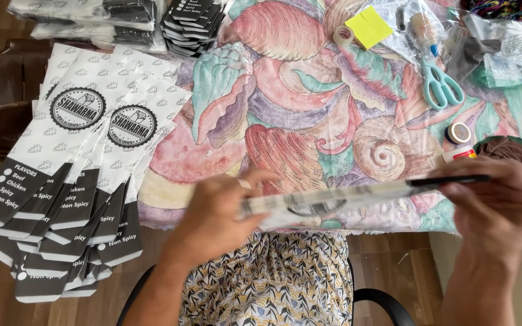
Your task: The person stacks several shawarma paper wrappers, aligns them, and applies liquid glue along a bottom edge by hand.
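A long, flat white-and-black paper sleeve (345,196) lies level between my two hands, seen nearly edge-on and blurred. My left hand (215,214) grips its left end, thumb on top. My right hand (496,205) pinches its dark right end. Both hands hover over the near edge of a table covered with a seashell-patterned cloth (309,108). Below them is my lap in patterned fabric.
A fanned pile of similar printed paper sleeves (80,175) lies at the left. More bundles (134,18) are stacked at the back. Teal scissors (439,81), yellow sticky notes (368,27), tape rolls (458,133), plastic bags (502,48) and brown yarn (512,151) sit at the right.
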